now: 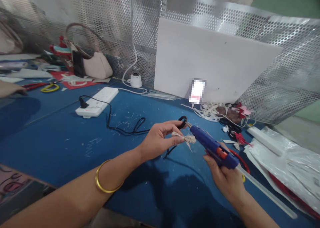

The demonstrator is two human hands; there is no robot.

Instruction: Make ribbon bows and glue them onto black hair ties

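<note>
Pinching printed bow [191,139], black loop [186,119] — left hand [158,138]; clasping glue gun [208,144] — right hand [228,181]; power strip [101,101] beyond, plastic bag [297,158] alongside.

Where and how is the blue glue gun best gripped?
Probably around its underside, from the near right, as the right hand does: the metal nozzle of the glue gun, possibly hot, points toward the black loop, and the glue stick juts from its rear.

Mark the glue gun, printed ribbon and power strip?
Glue gun [206,142]: head view, blue barrel.
Printed ribbon [190,139]: head view, lettered end beyond the thumb.
Power strip [97,106]: head view, white top face.
</note>
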